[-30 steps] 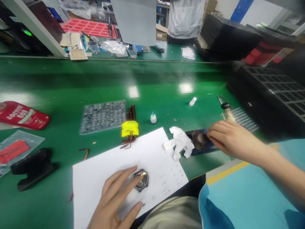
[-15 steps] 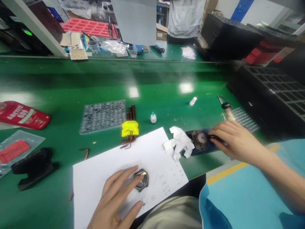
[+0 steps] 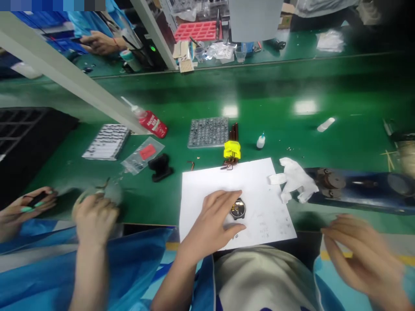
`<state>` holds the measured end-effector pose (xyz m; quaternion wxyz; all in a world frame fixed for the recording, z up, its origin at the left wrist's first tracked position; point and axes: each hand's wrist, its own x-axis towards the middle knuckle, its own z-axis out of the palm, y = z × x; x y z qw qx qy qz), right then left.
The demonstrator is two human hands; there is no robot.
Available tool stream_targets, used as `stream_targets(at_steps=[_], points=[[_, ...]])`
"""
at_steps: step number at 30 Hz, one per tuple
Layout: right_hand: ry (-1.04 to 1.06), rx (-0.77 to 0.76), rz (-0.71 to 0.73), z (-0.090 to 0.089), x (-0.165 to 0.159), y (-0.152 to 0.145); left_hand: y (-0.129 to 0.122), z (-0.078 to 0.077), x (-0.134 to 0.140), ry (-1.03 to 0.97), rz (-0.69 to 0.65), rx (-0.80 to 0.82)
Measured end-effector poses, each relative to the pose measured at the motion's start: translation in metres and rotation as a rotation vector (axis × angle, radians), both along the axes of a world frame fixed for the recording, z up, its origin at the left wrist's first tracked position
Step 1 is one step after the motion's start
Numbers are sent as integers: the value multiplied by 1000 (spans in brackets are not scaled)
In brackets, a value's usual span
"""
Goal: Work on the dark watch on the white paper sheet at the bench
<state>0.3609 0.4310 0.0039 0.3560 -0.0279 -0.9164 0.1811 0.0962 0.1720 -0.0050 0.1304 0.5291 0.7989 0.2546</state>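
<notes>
A round watch case (image 3: pixel 239 209) with a dark face and gold-coloured parts lies on a white sheet of paper (image 3: pixel 201 190). My left hand (image 3: pixel 214 220) rests over the paper at the case's left side, fingers stretched out and thumb apart; the fingertips partly cover the case. To the right, my right hand (image 3: pixel 359 255) hangs near the table's front edge, blurred, with a gap between thumb and fingers and nothing visible in it. Beyond it lies a dark blue tool with a round metal fixture (image 3: pixel 333 181), beside a crumpled white cloth (image 3: pixel 296 179).
A co-worker's hands (image 3: pixel 95 216) work at the left. Behind the paper stand hex keys in a yellow holder (image 3: pixel 232 150), a small dropper bottle (image 3: pixel 261 141) and a clear parts tray (image 3: pixel 208 133). A red Loctite bottle (image 3: pixel 152 124) and a black stand (image 3: pixel 160 167) are left.
My view has swung left, bringing a co-worker's hands into sight. My right hand has left the blue tool and drawn back towards me. My left hand stays by the watch case.
</notes>
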Motion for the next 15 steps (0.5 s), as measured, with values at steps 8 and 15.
stream_targets(at_steps=[8,15], points=[[8,-365,79,-14,-48,-59,4,-7,4,-35,87,124],[-306,-1512,255,-20,-79,-88,18,2,26,-134,64,559]])
